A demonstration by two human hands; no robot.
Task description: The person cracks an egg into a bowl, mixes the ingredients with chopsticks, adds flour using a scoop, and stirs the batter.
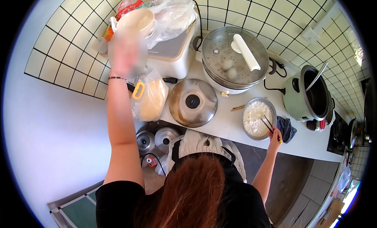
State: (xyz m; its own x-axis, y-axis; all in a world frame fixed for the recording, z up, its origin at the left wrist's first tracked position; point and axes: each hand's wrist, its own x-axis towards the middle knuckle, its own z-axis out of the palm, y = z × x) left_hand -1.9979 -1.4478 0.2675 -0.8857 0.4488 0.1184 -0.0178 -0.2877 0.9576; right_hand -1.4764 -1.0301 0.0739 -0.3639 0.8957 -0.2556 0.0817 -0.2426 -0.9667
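My right hand is closed around a pair of dark chopsticks. Their tips reach into a metal bowl of white flour at the counter's front. My left hand is stretched far out to the upper left, and a blur hides its fingers. It is at the near edge of a cream-coloured bowl, beside plastic bags on a white box. Whether it grips that bowl I cannot tell. Below my left forearm stands a clear bag of pale yellowish contents with a yellow handle.
A domed metal lid lies on the counter. Behind it stands a glass-lidded steamer pot with round white items inside. To the right are a green cooker, a dark cloth and a stove. The white box bears plastic bags.
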